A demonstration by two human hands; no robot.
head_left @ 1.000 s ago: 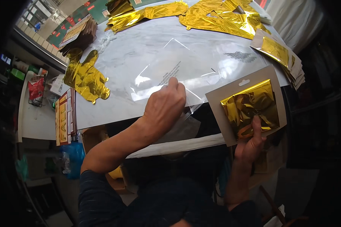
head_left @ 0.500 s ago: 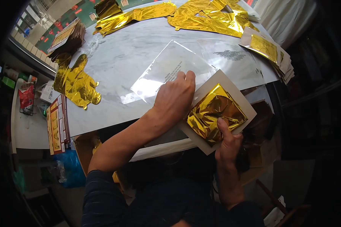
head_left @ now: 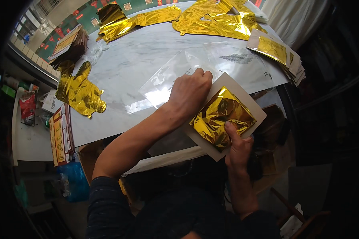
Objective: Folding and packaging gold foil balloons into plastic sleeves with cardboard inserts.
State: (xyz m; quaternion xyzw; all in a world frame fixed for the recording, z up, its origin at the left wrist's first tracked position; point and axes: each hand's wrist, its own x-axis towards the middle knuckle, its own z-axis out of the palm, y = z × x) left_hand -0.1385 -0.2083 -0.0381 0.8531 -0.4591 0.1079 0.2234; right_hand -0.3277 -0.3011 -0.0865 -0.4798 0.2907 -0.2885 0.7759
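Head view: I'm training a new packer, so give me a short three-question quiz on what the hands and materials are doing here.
1. True or false: the right hand presses folded gold foil onto a grey card.
2. The left hand rests on: A) a clear bag B) a red box C) scissors.
3. Fill in: a flat gold balloon lies on the ___ table.

Key: 1 true; 2 A; 3 white.

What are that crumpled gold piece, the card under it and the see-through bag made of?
Gold piece: looks like thin metallised foil film, mirror-shiny and sharply creased. Card: seemingly stiff matte paperboard, flat and pale beige. Bag: probably clear glossy plastic film, showing the table through it with glare.
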